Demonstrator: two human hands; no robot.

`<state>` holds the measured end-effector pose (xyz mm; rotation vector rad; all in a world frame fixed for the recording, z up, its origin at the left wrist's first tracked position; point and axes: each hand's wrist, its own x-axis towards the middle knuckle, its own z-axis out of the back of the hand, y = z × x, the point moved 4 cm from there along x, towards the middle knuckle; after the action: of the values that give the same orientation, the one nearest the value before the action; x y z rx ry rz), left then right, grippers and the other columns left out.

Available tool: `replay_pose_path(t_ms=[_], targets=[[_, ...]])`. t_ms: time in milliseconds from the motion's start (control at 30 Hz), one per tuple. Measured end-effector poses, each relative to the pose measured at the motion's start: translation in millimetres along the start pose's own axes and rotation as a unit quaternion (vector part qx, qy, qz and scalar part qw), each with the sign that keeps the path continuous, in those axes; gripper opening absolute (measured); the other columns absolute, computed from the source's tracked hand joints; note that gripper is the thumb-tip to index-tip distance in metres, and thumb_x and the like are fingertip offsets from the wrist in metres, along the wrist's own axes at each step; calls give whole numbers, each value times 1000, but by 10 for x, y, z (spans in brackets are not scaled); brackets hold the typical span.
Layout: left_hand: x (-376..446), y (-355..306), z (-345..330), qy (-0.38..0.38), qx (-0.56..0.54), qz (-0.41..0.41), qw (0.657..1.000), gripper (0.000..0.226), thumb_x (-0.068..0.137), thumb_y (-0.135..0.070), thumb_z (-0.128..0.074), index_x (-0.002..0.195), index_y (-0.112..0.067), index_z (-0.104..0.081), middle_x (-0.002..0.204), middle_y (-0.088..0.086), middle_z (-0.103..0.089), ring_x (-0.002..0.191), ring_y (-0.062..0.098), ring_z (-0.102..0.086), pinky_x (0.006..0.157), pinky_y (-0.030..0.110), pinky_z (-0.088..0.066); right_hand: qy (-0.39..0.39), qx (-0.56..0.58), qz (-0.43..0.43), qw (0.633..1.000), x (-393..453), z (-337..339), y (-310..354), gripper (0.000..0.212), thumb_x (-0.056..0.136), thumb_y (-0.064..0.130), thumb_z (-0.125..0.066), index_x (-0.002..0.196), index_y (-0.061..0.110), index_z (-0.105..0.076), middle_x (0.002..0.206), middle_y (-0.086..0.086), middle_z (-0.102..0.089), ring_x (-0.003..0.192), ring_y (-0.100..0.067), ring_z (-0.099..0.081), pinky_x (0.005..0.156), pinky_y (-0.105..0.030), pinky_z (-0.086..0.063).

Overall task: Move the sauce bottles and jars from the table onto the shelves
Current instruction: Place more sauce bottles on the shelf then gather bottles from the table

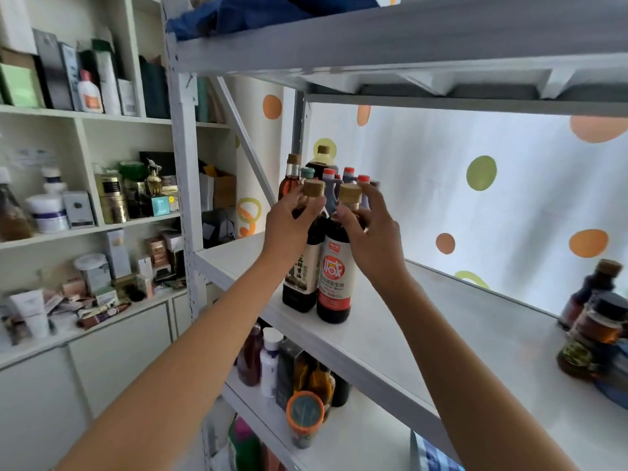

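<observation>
Standing upright on the middle shelf (pixel 424 317), close to its front edge, are the two bottles this moment turns on, each held at the neck by one hand. On the left, the left hand (pixel 289 220) wraps its fingers round the neck of the dark soy sauce bottle (pixel 302 277), just under the tan cap; the bottle's long axis runs straight down from the fingers and its base looks seated on the board. Touching it on the right, the red-labelled bottle (pixel 334 283) also stands vertical, and the right hand (pixel 368 232) pinches its neck with thumb in front and curled fingers behind, the upper fingers lifted and spread above the cap. Each hand is nearest its own bottle, so neither needs to cross. Behind the pair, a cluster of capped bottles (pixel 326 171) fills the back left corner of the shelf, which leaves little room to push further in. My judgement is that both bottles are already set down, so the coming move is only to loosen the fingers and draw the hands back and up without tipping the tall, narrow bottles. Far right, blurred jars (pixel 598 331) stand well apart.
</observation>
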<state>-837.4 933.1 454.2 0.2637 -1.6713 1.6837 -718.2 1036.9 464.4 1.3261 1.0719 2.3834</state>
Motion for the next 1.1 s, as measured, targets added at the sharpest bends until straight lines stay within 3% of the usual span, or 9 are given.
replay_pose_path(t_ms=[67,200,233,333,400,567,767,967,1100], targets=[[-143,56,22,33,-3,9,999,26,95,-43,-57,116,-28,-62,99,-14,-67,95,3,-65,78,20,-52,31,-19,-18,999,-118,8,-58,50,95,47,-56,141,36,-41,113,12,-67,94,-9,-66,85,-40,-57],[-431,166,83,78,19,27,996,58,87,-33,-70,137,-38,-40,119,-33,-53,104,-16,-51,83,7,-42,123,-18,-123,985,-401,-13,-315,62,86,33,-74,138,27,-43,114,8,-64,106,-14,-63,84,-33,-55],[-504,232,83,80,36,42,995,65,84,-30,-75,138,-38,-38,121,-30,-53,107,-13,-51,86,9,-43,134,-26,-140,981,-463,-37,-385,61,82,30,-78,134,25,-46,117,6,-65,108,-15,-63,83,-32,-55],[-660,448,78,55,105,95,988,63,72,-29,-84,126,-28,-50,122,-8,-62,114,13,-58,95,37,-52,146,-66,-176,971,-595,-131,-523,61,75,30,-83,126,25,-50,112,9,-63,99,-12,-60,72,-23,-51],[-677,556,69,46,141,106,983,65,68,-31,-87,123,-27,-53,118,-4,-63,110,17,-60,94,42,-53,135,-84,-189,969,-628,-185,-578,59,73,30,-84,120,28,-49,108,11,-60,97,-13,-59,72,-25,-50],[-447,746,23,35,180,84,979,66,67,-34,-87,124,-25,-55,111,-1,-62,105,20,-61,89,38,-53,121,-78,-201,969,-465,-288,-685,55,71,24,-86,117,22,-56,109,8,-64,101,-16,-62,75,-26,-51],[-78,1032,-152,-17,145,102,984,63,68,-31,-87,120,-17,-55,121,3,-66,110,24,-63,89,35,-50,66,-78,-214,972,-81,-564,-956,51,69,20,-87,111,14,-60,109,-2,-69,99,-21,-65,82,-36,-57],[140,1303,-307,-53,117,85,988,59,70,-36,-85,118,-17,-56,118,2,-67,109,22,-64,89,35,-53,19,-58,-212,975,142,-764,-1171,41,75,18,-82,110,12,-60,105,-3,-69,90,-18,-63,56,-15,-43],[249,1417,-363,-51,112,77,989,58,74,-36,-83,123,-19,-56,121,0,-66,112,20,-62,93,36,-52,7,-61,-202,977,225,-830,-1271,40,76,19,-81,110,11,-61,105,-3,-69,91,-18,-62,62,-19,-47]])
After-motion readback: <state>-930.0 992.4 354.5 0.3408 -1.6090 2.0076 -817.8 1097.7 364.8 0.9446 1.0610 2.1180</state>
